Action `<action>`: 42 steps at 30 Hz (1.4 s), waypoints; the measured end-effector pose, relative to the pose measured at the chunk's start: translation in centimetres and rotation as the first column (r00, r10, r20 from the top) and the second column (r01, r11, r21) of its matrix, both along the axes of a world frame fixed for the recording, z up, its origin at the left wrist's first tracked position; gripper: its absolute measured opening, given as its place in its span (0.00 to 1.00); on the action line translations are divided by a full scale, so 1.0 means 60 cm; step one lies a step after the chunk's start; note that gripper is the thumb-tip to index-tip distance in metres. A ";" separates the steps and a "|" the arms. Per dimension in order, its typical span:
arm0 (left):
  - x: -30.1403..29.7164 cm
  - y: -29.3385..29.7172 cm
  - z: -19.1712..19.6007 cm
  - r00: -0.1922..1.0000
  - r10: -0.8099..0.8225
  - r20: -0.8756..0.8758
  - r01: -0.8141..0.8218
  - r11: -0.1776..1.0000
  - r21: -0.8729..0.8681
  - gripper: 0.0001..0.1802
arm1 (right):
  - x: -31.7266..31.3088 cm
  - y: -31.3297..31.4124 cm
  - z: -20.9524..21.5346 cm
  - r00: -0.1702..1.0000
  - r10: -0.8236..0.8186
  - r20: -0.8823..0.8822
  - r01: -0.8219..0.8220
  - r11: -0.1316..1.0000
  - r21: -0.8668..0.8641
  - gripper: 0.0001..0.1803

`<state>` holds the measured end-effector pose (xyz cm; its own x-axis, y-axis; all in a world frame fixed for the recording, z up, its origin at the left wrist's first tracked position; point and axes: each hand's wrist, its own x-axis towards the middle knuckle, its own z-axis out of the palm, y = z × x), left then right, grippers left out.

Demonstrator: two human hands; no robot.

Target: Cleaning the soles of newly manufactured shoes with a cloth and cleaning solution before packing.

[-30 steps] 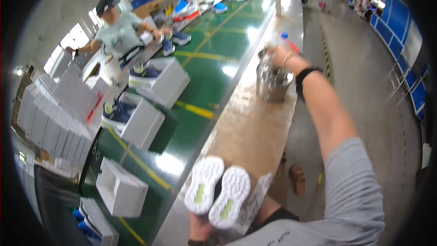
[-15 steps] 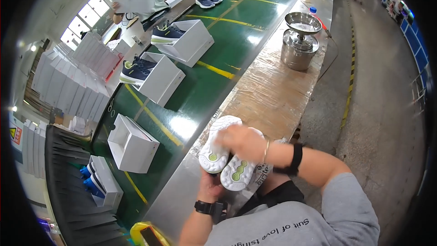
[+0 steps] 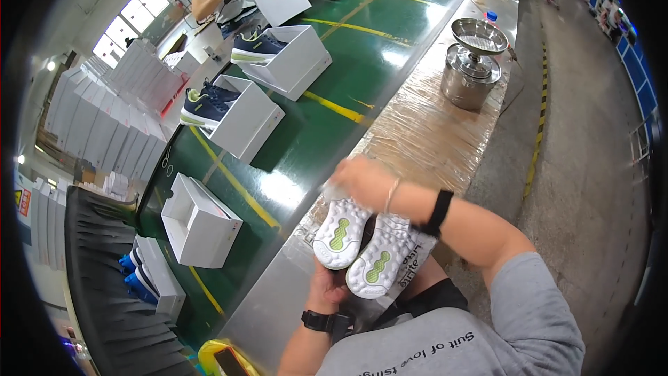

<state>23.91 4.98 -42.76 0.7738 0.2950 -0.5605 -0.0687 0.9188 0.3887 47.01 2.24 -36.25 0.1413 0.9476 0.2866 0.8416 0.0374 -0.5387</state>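
white-soled shoes gripped underneath by left hand fingers; right hand fingers closed on toes.

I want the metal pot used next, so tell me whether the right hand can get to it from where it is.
Probably yes. The right hand rests on the upturned shoes, and only bare plastic-wrapped ledge lies between it and the metal pot. It would need a long stretch.
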 end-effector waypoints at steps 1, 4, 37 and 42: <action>0.007 -0.006 0.006 1.000 0.004 0.000 -0.004 1.000 -0.003 0.36 | 0.047 0.010 -0.030 0.990 -0.131 -0.055 0.126 0.987 -0.095 0.14; 0.023 -0.013 0.022 0.999 0.049 -0.002 -0.049 0.998 0.039 0.35 | 0.077 0.017 -0.046 0.974 -0.180 -0.136 0.150 0.967 -0.205 0.13; 0.088 -0.003 0.004 0.976 0.203 0.081 -0.211 0.973 0.097 0.32 | -0.074 -0.283 -0.047 0.896 -0.336 -0.291 0.412 0.874 0.258 0.16; 0.110 -0.021 0.010 0.981 0.141 0.134 -0.150 0.987 0.063 0.35 | -0.138 -0.280 0.010 0.988 -0.042 -0.151 0.088 0.945 0.315 0.20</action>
<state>30.54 3.73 -42.14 0.7841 0.4459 -0.4316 -0.2534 0.8649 0.4332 38.75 -14.53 -35.62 0.2604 0.7964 0.5458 0.7648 0.1749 -0.6201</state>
